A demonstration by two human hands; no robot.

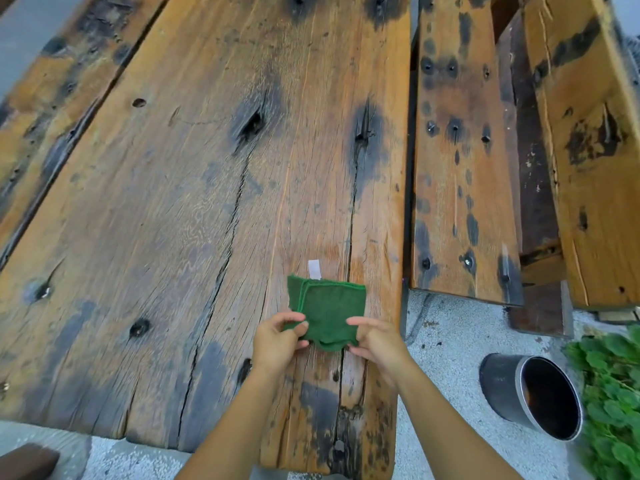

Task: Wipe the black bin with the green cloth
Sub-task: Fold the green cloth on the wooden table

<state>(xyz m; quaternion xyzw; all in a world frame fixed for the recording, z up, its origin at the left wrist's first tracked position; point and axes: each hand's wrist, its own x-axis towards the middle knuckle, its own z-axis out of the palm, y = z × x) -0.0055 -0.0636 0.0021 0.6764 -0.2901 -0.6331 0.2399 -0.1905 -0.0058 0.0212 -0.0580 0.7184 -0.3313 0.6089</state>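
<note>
Green cloth (327, 310), folded into a rough square with a white tag (314, 269) sticking out of its far edge, lies near the near right corner of a weathered wooden table (173, 220), gripped along its near edge by both of a person's bare hands. Left hand (277, 341) pinches the cloth's near left corner between thumb and fingers; right hand (375, 341) closes on the near right corner, fingers curled over the fabric. Both forearms reach in from the near edge of the table. The tabletop's broad planks, cracked and blotched with dark stains and bolt holes, stretch bare to the far and left edges, leaving wide open room beyond the cloth. The table's right edge runs just beside the right hand. Past it, a wooden bench (464, 150) stands parallel to the table, separated by a narrow gap. Black bin (533, 393), round and open-mouthed, lies tipped on the pale gravel ground (446, 341) off the table's near right corner, well apart from the cloth and to the right of the right forearm. Green leaves (616, 393) crowd in just beside the bin on its right.
</note>
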